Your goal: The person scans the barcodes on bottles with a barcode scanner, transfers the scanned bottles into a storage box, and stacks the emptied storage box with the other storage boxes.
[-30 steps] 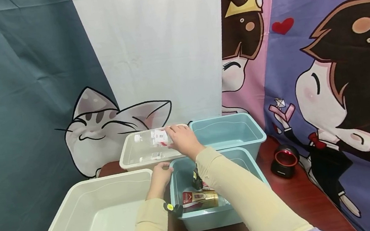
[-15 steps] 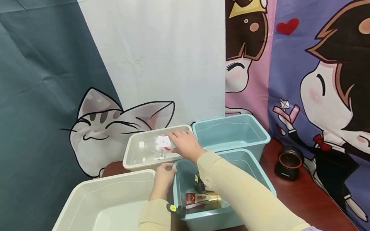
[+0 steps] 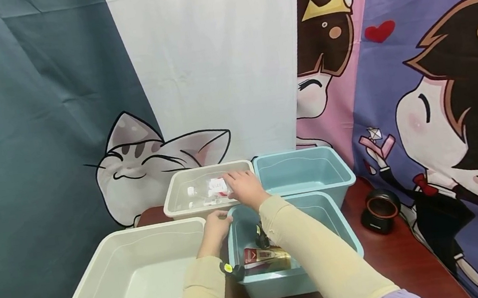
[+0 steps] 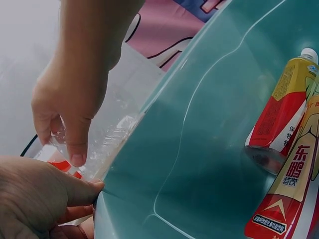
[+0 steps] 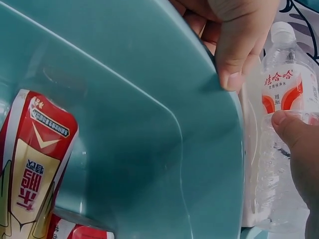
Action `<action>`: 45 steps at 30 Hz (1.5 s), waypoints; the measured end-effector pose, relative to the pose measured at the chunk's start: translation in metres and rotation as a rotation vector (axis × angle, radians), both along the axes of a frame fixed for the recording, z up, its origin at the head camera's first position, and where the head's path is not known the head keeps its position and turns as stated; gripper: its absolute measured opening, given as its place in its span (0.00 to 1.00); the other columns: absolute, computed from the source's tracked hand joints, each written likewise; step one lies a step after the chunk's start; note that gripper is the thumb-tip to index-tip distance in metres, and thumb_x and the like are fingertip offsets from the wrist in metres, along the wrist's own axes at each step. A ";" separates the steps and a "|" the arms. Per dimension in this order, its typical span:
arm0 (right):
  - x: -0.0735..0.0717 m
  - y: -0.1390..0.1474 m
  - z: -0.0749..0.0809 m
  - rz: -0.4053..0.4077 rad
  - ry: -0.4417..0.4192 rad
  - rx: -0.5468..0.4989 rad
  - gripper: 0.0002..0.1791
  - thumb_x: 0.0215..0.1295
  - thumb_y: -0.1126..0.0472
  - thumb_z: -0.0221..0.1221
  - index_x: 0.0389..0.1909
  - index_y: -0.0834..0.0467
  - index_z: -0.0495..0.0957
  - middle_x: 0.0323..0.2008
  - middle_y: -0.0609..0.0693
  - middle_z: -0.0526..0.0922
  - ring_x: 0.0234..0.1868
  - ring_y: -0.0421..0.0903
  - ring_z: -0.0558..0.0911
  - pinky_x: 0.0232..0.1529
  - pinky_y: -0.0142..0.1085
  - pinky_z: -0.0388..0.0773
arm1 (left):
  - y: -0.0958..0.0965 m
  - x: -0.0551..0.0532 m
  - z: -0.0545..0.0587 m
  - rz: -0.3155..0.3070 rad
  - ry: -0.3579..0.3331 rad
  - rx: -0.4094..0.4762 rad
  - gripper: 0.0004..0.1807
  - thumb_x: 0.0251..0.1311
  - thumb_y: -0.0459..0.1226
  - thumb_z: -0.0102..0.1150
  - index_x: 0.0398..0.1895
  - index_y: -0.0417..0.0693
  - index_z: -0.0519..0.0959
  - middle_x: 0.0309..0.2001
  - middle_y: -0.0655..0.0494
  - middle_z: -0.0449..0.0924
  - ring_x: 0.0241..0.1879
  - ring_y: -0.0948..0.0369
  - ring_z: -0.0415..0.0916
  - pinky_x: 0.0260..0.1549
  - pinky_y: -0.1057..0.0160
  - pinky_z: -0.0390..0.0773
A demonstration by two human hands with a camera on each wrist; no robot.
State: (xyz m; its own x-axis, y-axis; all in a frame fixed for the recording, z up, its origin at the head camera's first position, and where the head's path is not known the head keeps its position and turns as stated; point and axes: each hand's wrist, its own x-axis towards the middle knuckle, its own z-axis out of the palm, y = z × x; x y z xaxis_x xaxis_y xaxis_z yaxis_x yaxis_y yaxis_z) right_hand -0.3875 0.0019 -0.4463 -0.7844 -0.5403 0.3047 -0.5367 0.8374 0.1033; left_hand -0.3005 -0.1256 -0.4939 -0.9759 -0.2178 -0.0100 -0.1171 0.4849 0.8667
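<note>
My right hand (image 3: 246, 187) holds a clear plastic water bottle (image 5: 281, 89) with a red and white label. The bottle lies on its side within the rim of the back cream bin (image 3: 173, 198). In the right wrist view, the thumb lies across the bottle just below its label. My left hand (image 3: 215, 230) pinches the rim of the front blue bin (image 3: 278, 275) at its far left corner. In that blue bin lie bottles with red and gold labels, among them a drink bottle (image 4: 281, 104) with a white cap.
A larger cream bin (image 3: 147, 282) stands at the front left, and another blue bin (image 3: 301, 176) at the back right. On the brown table (image 3: 398, 259) to the right stands a black round-headed device (image 3: 380, 210). A printed curtain hangs behind the bins.
My right hand has lowered the water bottle slightly into the back cream bin. The left hand stays on the blue rim. The head view has shifted a little to the left.
</note>
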 end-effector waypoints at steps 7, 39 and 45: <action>0.001 -0.002 -0.002 0.004 -0.012 0.010 0.37 0.65 0.44 0.66 0.72 0.50 0.67 0.68 0.48 0.73 0.69 0.48 0.72 0.69 0.48 0.67 | 0.003 0.001 -0.001 0.002 -0.014 0.013 0.14 0.64 0.33 0.62 0.49 0.31 0.81 0.45 0.37 0.84 0.45 0.45 0.82 0.48 0.46 0.82; 0.000 -0.009 -0.009 -0.028 -0.130 -0.080 0.39 0.70 0.43 0.60 0.75 0.57 0.62 0.69 0.54 0.72 0.69 0.52 0.72 0.72 0.48 0.66 | 0.002 0.000 -0.002 0.005 -0.039 0.035 0.14 0.65 0.33 0.61 0.50 0.32 0.81 0.45 0.40 0.85 0.44 0.47 0.83 0.48 0.47 0.82; -0.003 -0.003 -0.013 -0.038 -0.106 -0.141 0.38 0.72 0.43 0.58 0.73 0.61 0.64 0.66 0.58 0.75 0.65 0.54 0.76 0.67 0.47 0.72 | 0.001 0.000 -0.001 0.010 -0.039 0.031 0.15 0.65 0.34 0.61 0.50 0.33 0.81 0.46 0.39 0.85 0.45 0.46 0.83 0.48 0.47 0.82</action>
